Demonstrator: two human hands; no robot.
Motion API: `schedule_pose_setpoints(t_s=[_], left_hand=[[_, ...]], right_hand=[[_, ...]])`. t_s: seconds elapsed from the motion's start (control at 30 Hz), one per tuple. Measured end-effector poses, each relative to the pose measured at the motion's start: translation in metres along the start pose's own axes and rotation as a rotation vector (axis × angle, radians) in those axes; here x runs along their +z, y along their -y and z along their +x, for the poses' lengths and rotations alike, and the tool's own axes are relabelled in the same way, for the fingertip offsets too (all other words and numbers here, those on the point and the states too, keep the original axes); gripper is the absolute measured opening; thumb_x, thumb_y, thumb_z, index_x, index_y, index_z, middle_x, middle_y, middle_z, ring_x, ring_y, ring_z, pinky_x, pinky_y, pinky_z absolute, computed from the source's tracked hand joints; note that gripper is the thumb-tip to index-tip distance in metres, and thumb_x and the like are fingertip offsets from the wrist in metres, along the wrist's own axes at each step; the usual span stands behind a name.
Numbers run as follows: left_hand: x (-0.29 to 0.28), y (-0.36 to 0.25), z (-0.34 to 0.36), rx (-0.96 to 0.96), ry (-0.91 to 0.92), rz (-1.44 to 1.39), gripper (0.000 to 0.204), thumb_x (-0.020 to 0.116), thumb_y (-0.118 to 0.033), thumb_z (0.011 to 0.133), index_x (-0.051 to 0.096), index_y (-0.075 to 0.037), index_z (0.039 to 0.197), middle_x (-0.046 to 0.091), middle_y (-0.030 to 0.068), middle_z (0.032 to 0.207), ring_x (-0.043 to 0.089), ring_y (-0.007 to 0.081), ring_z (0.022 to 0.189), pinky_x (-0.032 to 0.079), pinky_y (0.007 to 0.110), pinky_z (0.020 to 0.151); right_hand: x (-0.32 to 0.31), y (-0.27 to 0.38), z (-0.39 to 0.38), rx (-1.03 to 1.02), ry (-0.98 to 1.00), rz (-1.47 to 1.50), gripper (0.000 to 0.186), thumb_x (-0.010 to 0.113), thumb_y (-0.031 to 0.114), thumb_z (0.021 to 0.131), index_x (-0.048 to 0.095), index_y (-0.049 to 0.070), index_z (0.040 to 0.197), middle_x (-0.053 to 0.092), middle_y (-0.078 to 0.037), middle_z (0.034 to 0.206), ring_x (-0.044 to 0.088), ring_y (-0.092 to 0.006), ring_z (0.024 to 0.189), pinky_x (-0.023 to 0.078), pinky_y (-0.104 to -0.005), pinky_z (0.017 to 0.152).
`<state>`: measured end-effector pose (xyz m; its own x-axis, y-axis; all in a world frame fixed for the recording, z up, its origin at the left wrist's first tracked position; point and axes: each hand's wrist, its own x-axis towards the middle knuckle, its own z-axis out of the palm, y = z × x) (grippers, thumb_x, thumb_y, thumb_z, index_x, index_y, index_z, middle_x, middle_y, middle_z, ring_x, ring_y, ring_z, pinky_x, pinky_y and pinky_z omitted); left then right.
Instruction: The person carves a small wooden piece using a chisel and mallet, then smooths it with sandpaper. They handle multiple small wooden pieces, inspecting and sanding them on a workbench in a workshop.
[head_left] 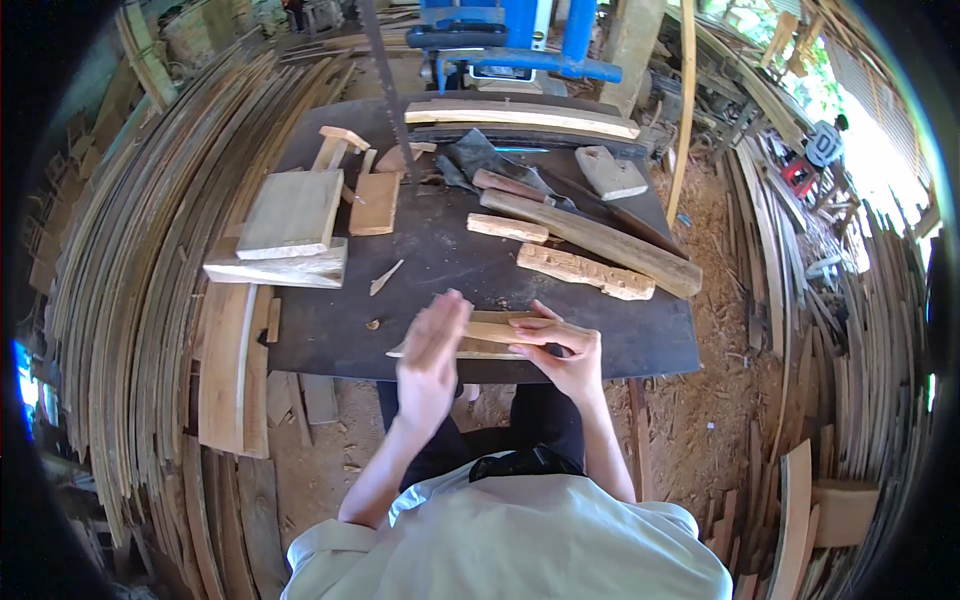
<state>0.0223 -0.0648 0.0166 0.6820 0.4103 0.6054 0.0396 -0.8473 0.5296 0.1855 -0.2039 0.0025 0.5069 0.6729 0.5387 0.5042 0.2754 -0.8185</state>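
Near the front edge of a dark table (330, 340), my right hand (570, 360) grips a short wooden piece (490, 331), thumb in front and fingers behind. Under it shows a second, thin strip of wood (484, 351), jutting out to the left. My left hand (430, 350) is raised at the left end of these pieces, fingers stretched out and slightly blurred. It seems to hold nothing; whether it touches the wood I cannot tell. Beyond the hands lie a rough notched block (585, 271) and a small wood offcut (507, 228).
A dark upright saw blade (385, 90) meets the table's far half. Thick wooden blocks (292, 212) are stacked at the left, and a long timber (600, 240) lies at the right. Long planks (150, 270) line the left side. A person (824, 145) is far right.
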Motion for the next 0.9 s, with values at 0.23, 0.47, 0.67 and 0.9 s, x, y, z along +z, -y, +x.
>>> schedule_pose_setpoints(t_s=[0.23,0.47,0.67,0.9], left_hand=[[0.0,0.009,0.004,0.037,-0.007,-0.028,0.059,0.056,0.009,0.08,0.059,-0.005,0.138,0.056,0.0146,0.143,0.054,0.0323,0.132,0.041,0.047,0.112],[0.002,0.01,0.005,-0.01,-0.05,-0.103,0.058,0.057,0.011,0.079,0.061,-0.004,0.135,0.059,0.0147,0.14,0.055,0.033,0.131,0.043,0.046,0.111],[0.001,0.003,0.0,0.014,0.043,-0.153,0.055,0.053,0.015,0.084,0.062,-0.005,0.135,0.058,0.0136,0.141,0.055,0.0326,0.131,0.044,0.046,0.111],[-0.001,-0.007,-0.006,0.053,-0.011,-0.088,0.054,0.052,0.015,0.086,0.061,-0.004,0.135,0.061,0.0162,0.137,0.057,0.0323,0.129,0.045,0.043,0.109]], right_hand=[[0.001,-0.002,-0.001,0.006,-0.005,-0.017,0.02,0.082,-0.001,0.076,0.078,0.006,0.094,0.077,-0.012,0.099,0.074,-0.0225,0.099,0.042,-0.0516,0.113],[0.0,0.0,-0.001,-0.002,0.0,-0.017,0.02,0.081,0.0,0.076,0.079,0.007,0.095,0.077,-0.011,0.099,0.074,-0.022,0.099,0.042,-0.0517,0.113],[0.0,0.001,0.001,-0.005,-0.001,-0.013,0.019,0.082,0.001,0.077,0.078,0.007,0.094,0.077,-0.012,0.098,0.074,-0.0224,0.099,0.041,-0.0524,0.113],[-0.001,0.002,0.0,-0.021,0.001,0.006,0.018,0.08,-0.002,0.077,0.078,0.005,0.094,0.077,-0.012,0.099,0.073,-0.0233,0.1,0.04,-0.0532,0.114]])
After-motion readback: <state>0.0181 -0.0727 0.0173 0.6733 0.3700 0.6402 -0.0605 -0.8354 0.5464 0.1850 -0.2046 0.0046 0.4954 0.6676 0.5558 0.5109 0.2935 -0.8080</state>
